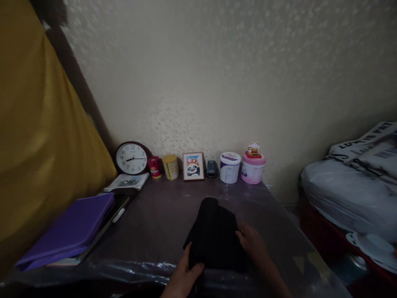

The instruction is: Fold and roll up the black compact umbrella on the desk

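A piece of black fabric (217,236), partly folded or rolled along its left side, lies on the plastic-covered table (155,219) near the front edge. My left hand (183,274) grips its lower left edge, thumb and fingers closed around the cloth. At the right edge of the fabric, my right hand (250,239) pinches the cloth. What kind of item the dark fabric is, I cannot make out. Some of my fingertips are hidden behind it.
Along the wall stand a clock (132,158), a red can (154,167), a gold tin (170,167), a framed panda picture (193,166), a white tub (230,167) and a pink tub (253,169). A purple folder (70,225) lies left; bagged bedding (350,194) is at right.
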